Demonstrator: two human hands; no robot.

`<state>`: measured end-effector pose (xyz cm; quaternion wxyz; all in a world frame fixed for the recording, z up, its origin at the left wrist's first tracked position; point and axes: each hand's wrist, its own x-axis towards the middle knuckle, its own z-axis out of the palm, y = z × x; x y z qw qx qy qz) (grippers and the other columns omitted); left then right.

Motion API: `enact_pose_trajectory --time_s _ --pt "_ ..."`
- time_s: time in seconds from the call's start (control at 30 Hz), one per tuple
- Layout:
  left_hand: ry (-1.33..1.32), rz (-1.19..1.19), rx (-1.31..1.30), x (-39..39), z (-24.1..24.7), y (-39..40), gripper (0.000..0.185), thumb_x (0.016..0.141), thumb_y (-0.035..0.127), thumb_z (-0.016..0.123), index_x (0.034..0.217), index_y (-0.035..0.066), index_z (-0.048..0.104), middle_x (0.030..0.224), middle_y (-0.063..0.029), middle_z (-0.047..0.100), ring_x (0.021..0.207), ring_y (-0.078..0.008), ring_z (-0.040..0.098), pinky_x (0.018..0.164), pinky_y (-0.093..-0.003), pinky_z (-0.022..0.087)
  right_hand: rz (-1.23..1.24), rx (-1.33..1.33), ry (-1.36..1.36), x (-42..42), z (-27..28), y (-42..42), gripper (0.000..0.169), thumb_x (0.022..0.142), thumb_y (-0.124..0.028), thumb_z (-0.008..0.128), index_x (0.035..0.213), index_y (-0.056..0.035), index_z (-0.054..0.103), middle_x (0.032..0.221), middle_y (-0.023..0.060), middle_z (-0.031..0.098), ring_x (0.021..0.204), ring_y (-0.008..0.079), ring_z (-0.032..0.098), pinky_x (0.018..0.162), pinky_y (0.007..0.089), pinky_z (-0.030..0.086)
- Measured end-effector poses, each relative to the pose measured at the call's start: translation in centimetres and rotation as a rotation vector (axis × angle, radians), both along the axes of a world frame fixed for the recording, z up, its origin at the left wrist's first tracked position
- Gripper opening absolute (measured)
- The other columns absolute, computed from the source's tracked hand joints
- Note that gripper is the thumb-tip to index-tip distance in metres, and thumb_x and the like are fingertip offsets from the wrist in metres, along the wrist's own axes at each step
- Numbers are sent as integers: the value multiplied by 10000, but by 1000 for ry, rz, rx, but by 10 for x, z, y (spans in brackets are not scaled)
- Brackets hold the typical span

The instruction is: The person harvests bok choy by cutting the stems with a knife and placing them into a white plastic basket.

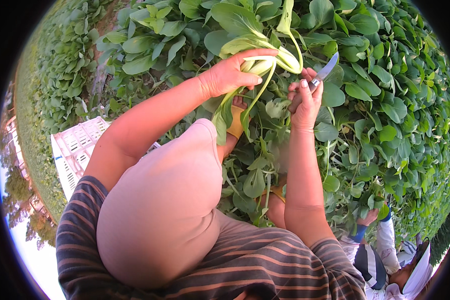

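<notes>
My left hand (236, 73) grips several heads of pale-stemmed leafy greens (262, 66), which look like bok choy, near their bases. Some of their leaves hang down past my wrist, and others spread out above my fingers. To the right of the bunch, my right hand (306, 95) is closed around the dark handle of a small knife (327, 67), its blade pointing up and to the right. The blade stands apart from the stems. Low leafy plants (255, 180) lie beneath both hands.
A white slatted plastic crate (80, 146) stands at the left behind my left arm. Dense leafy plants (397, 112) fill the right side. A co-worker in a white hat (416, 270) reaches into plants at the lower right. My sandalled foot (235, 122) is below my left hand.
</notes>
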<state>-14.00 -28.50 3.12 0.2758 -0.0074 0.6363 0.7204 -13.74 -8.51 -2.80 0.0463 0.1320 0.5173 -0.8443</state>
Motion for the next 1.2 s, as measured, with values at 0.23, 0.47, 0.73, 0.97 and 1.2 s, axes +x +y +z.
enact_pose_trajectory --time_s 0.23,0.47,0.73,0.97,1.2 --pt "-167 -4 265 9 5 18 591 737 2 543 1313 61 425 1088 -53 581 795 -85 543 679 -226 475 -49 37 -128 2 24 21 322 788 -92 656 1060 9 516 696 45 547 561 108 491 490 225 399" --pt "821 -358 -456 30 26 50 349 682 38 629 1019 70 544 911 -68 577 875 -275 567 806 -350 463 -147 -22 -306 24 30 34 182 767 -84 647 882 -23 521 728 51 539 495 119 466 454 229 380" --pt "931 -535 -600 22 14 52 306 677 126 651 898 46 454 841 -105 561 854 -308 567 767 -427 437 10 -103 -436 67 45 16 217 769 -170 675 862 -61 513 678 19 541 463 90 475 406 211 379" --pt "391 -631 -717 15 18 64 342 658 64 642 942 31 454 796 -173 602 759 -370 600 646 -436 479 -37 36 -349 71 34 10 122 858 -150 568 884 -59 492 643 0 519 443 68 450 388 196 345" --pt "277 -801 -534 2 16 55 366 658 109 679 996 16 574 884 -171 623 806 -308 610 707 -370 475 -73 -38 -398 83 30 20 126 863 -158 557 851 -38 521 587 20 511 412 80 426 347 209 312"
